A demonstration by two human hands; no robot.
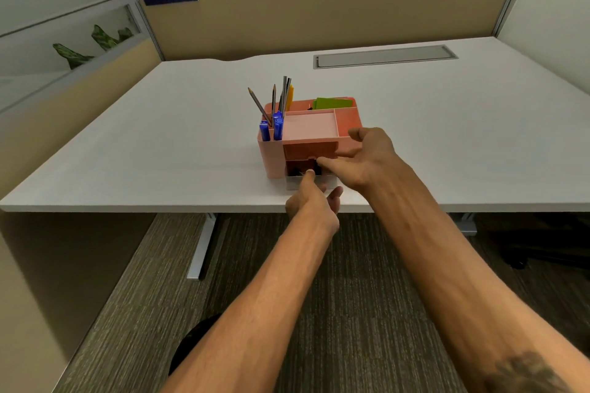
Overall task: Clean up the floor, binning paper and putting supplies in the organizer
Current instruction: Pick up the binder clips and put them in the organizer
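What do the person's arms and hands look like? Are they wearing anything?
Both arms are bare, with no sleeves showing. The left hand and right hand wear no gloves, and no rings, watch or bracelet show. The right forearm has a dark tattoo near the bottom edge; its design is too blurred to make out.

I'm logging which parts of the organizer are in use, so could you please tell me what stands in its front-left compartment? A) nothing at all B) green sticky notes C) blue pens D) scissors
C: blue pens stand upright in the front-left compartment of the pink organizer, with grey pencils just behind them; the green notes sit at the back right instead.
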